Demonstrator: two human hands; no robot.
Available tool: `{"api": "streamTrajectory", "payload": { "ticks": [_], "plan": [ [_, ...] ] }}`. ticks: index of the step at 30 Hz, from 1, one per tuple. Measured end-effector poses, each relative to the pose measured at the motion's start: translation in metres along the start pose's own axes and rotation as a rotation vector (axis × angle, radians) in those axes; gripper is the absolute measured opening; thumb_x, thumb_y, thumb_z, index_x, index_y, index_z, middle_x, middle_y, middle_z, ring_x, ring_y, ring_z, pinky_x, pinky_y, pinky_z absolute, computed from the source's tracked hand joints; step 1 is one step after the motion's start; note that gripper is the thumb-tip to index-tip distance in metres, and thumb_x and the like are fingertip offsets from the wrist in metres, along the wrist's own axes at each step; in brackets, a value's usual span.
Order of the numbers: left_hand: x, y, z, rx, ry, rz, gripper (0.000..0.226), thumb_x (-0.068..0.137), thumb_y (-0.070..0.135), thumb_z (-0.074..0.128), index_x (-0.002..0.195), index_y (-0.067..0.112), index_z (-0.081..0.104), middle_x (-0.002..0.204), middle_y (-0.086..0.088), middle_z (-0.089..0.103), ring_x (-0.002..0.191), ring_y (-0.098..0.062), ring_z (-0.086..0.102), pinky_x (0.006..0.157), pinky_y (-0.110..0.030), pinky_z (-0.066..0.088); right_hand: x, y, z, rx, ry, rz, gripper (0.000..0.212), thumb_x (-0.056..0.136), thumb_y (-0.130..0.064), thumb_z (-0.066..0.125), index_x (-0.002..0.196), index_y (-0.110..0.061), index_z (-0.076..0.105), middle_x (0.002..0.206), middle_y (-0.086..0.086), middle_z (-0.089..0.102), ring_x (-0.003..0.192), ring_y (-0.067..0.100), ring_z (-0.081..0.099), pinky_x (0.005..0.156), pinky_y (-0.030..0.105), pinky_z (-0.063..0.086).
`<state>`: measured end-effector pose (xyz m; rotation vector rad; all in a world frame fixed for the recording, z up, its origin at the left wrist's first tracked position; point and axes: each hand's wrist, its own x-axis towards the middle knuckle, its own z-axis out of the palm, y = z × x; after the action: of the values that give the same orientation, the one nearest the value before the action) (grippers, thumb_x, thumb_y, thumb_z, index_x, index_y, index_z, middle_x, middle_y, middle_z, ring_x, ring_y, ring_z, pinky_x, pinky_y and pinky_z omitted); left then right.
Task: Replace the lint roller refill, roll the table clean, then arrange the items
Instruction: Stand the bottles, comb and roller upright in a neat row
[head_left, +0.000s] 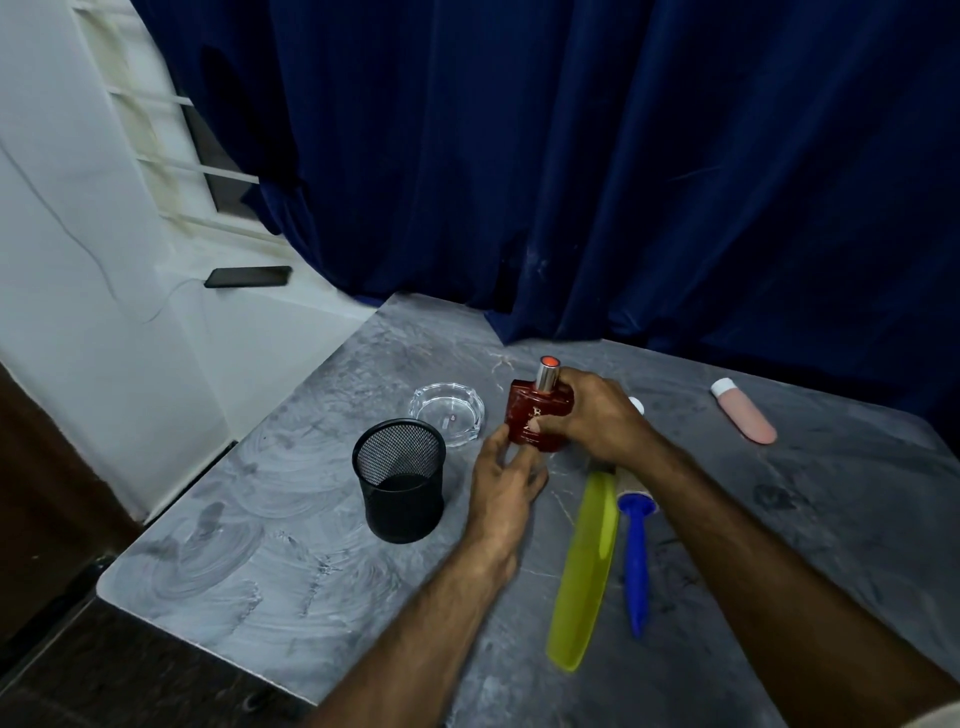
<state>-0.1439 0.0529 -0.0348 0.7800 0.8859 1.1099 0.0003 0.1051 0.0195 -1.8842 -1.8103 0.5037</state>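
Observation:
A dark red perfume bottle (530, 415) with a silver cap stands upright on the grey table (249, 519). My right hand (597, 415) grips it from the right side. My left hand (506, 483) rests just below it, fingers apart, fingertips touching the bottle's lower left corner. The lint roller (635, 556) with a blue handle lies on the table under my right forearm, its roll end mostly hidden. A yellow-green cover (584, 571) lies alongside it on the left.
A black mesh cup (400, 483) stands left of my hands, a clear glass ashtray (447, 413) behind it. A pink tube (745, 413) with a white cap lies at far right. A phone (249, 277) sits on the window sill; blue curtain behind.

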Motion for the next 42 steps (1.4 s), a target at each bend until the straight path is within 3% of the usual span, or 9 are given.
{"api": "streamTrajectory", "payload": {
  "ticks": [4,7,9,12,17,22,31,35,42],
  "plan": [
    [-0.006,-0.001,-0.003,-0.042,0.020,-0.009,0.053,0.102,0.005,0.062,0.153,0.011,0.049,0.149,-0.013,0.062,0.125,-0.018,0.063,0.116,-0.040,0.050,0.014,0.022,-0.034,0.101,-0.073,0.070,0.078,0.069,-0.021,0.094,0.137,-0.017,0.057,0.116,-0.003,0.067,0.104,0.013,0.065,0.093,0.027,0.053],
    [-0.018,-0.006,-0.003,-0.096,0.034,-0.028,0.074,0.088,0.019,0.069,0.157,0.012,0.043,0.157,-0.008,0.052,0.137,-0.022,0.059,0.120,-0.046,0.047,0.028,0.050,-0.068,0.034,0.009,0.169,0.063,0.070,-0.022,0.092,0.126,-0.020,0.064,0.105,-0.005,0.070,0.099,0.014,0.069,0.095,0.035,0.057],
    [-0.025,-0.013,-0.003,-0.092,0.035,-0.047,0.064,0.100,0.011,0.068,0.158,0.009,0.042,0.160,-0.009,0.049,0.142,-0.026,0.056,0.121,-0.049,0.046,0.034,0.066,-0.079,-0.040,-0.041,0.225,0.053,0.069,-0.019,0.090,0.117,-0.023,0.067,0.102,-0.005,0.074,0.100,0.016,0.070,0.094,0.037,0.058],
    [-0.031,-0.021,-0.001,-0.052,0.024,-0.061,0.053,0.107,0.003,0.057,0.157,0.010,0.044,0.159,-0.007,0.050,0.141,-0.025,0.058,0.120,-0.047,0.048,0.042,0.087,-0.078,-0.136,-0.073,0.250,0.038,0.068,-0.012,0.085,0.100,-0.025,0.070,0.099,-0.004,0.075,0.101,0.018,0.070,0.090,0.035,0.058],
    [-0.037,-0.023,0.001,-0.010,0.000,-0.067,0.052,0.107,0.002,0.055,0.157,0.009,0.043,0.157,-0.009,0.051,0.140,-0.024,0.059,0.119,-0.044,0.049,0.050,0.103,-0.069,-0.248,-0.090,0.242,0.027,0.079,-0.025,0.083,0.103,-0.019,0.072,0.108,0.002,0.071,0.097,0.019,0.063,0.078,0.029,0.049],
    [-0.045,-0.026,-0.002,0.015,-0.017,-0.062,0.048,0.108,0.003,0.056,0.154,0.011,0.047,0.152,-0.004,0.055,0.134,-0.018,0.065,0.117,-0.044,0.051,0.054,0.108,-0.063,-0.011,-0.198,0.330,0.018,0.090,-0.020,0.076,0.106,-0.012,0.070,0.084,0.008,0.061,0.076,0.021,0.058,0.055,0.029,0.046],
    [-0.048,-0.022,0.000,0.021,-0.042,-0.070,0.043,0.106,0.003,0.059,0.148,0.011,0.055,0.145,-0.004,0.062,0.127,-0.018,0.069,0.113,-0.042,0.054,0.047,0.129,-0.066,0.239,-0.195,0.361,0.015,0.091,-0.016,0.076,0.104,-0.022,0.076,0.086,0.004,0.072,0.078,0.014,0.064,0.054,0.026,0.055],
    [-0.051,-0.021,-0.001,0.017,-0.048,-0.063,0.041,0.105,0.002,0.060,0.145,0.012,0.057,0.144,-0.005,0.062,0.129,-0.021,0.069,0.111,-0.039,0.056,0.044,0.136,-0.067,0.219,-0.128,0.329,0.014,0.090,-0.013,0.076,0.104,-0.015,0.074,0.075,0.003,0.068,0.068,0.012,0.061,0.049,0.026,0.052],
    [-0.053,-0.021,-0.004,0.026,-0.074,-0.064,0.040,0.103,0.005,0.064,0.141,0.017,0.061,0.144,-0.004,0.063,0.128,-0.019,0.070,0.112,-0.038,0.055,0.038,0.136,-0.075,0.111,-0.104,0.250,0.020,0.077,-0.013,0.088,0.086,-0.005,0.071,0.086,0.016,0.078,0.070,0.020,0.066,0.057,0.031,0.052]
  ]
}}
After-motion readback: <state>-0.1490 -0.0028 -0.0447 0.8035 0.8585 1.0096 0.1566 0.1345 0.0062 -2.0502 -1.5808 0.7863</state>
